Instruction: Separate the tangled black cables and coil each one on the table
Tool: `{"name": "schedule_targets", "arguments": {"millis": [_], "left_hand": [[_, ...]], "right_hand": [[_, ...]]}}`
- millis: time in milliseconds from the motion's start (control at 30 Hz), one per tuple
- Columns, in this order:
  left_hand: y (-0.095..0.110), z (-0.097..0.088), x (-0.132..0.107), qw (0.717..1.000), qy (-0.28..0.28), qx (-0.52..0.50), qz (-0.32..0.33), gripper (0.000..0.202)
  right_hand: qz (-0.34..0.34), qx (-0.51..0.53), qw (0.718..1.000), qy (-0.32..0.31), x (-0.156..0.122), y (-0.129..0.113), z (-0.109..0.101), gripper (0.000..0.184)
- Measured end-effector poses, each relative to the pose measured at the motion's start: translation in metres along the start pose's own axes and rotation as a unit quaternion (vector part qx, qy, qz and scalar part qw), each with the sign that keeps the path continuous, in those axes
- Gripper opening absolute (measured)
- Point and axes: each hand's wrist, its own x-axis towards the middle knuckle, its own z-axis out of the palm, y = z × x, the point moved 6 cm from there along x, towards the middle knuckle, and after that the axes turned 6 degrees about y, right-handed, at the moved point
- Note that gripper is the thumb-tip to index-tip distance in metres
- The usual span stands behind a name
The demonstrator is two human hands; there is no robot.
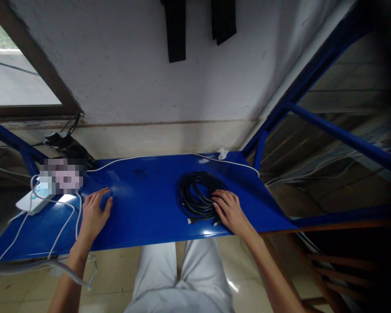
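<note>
A coil of black cable point(195, 194) lies on the blue metal shelf point(150, 204), right of centre, with its plug ends near the front edge. My right hand point(230, 211) rests on the coil's right side, fingers spread over the loops. My left hand point(94, 213) lies flat and open on the bare shelf at the left, holding nothing.
White cables point(63, 217) loop across the shelf's left end beside a white power strip point(32, 201). A white cord point(215, 159) runs along the back edge by the wall. Blue frame bars point(329, 126) rise at the right. Black straps point(176, 30) hang on the wall.
</note>
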Motion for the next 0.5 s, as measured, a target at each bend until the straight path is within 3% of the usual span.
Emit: {"name": "schedule_targets", "arguments": {"millis": [167, 333, 500], "left_hand": [[-0.009, -0.012, 0.004, 0.998, 0.008, 0.053, -0.022, 0.040], [-0.061, -0.050, 0.025, 0.981, 0.035, 0.178, -0.072, 0.049], [-0.113, -0.066, 0.047, 0.967, 0.017, 0.242, -0.079, 0.053]], "right_hand": [[0.013, 0.009, 1.000, 0.022, -0.003, 0.003, 0.005, 0.029], [0.017, 0.019, 0.999, 0.032, -0.006, 0.004, 0.004, 0.034], [0.023, 0.023, 0.999, 0.044, -0.007, 0.005, 0.002, 0.034]]}}
